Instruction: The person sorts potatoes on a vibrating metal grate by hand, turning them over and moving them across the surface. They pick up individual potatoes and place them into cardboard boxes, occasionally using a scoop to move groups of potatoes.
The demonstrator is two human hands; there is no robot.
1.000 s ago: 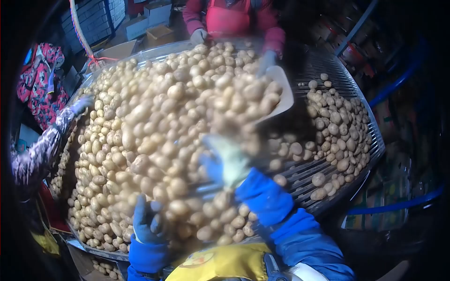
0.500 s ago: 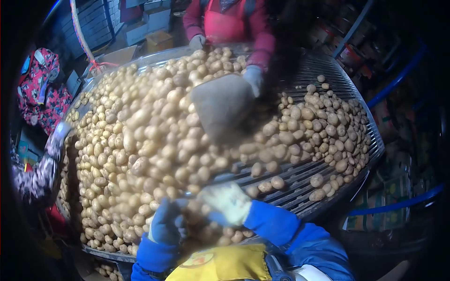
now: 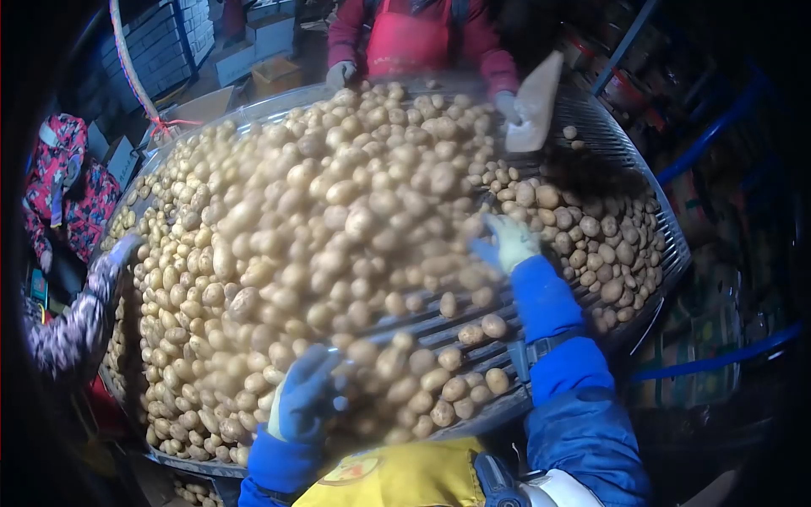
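A broad heap of potatoes (image 3: 355,220) covers the slatted metal sorting table (image 3: 429,311) before me. My right hand (image 3: 511,242), in a pale glove with blue fingers, reaches out to the heap's right side, fingers apart at the potatoes there. Close to the table's near edge is my left hand (image 3: 307,395), in a blue and pale glove. Its fingers are spread beside the near potatoes, and no potato shows in its grasp. A smaller group of potatoes (image 3: 460,389) lies on the slats between my hands and the near rim.
Across the table a person in a red apron (image 3: 410,38) holds a flat, light scoop-like board (image 3: 534,103). Another person's sleeve (image 3: 80,308) reaches in from the left. Darker potatoes (image 3: 604,241) lie at the right. Blue rails (image 3: 718,363) and cardboard boxes (image 3: 277,74) stand around.
My right hand has moved from the near edge forward and right to the heap. My left hand stays near its place. The opposite person's board has swung up and right, off the potatoes.
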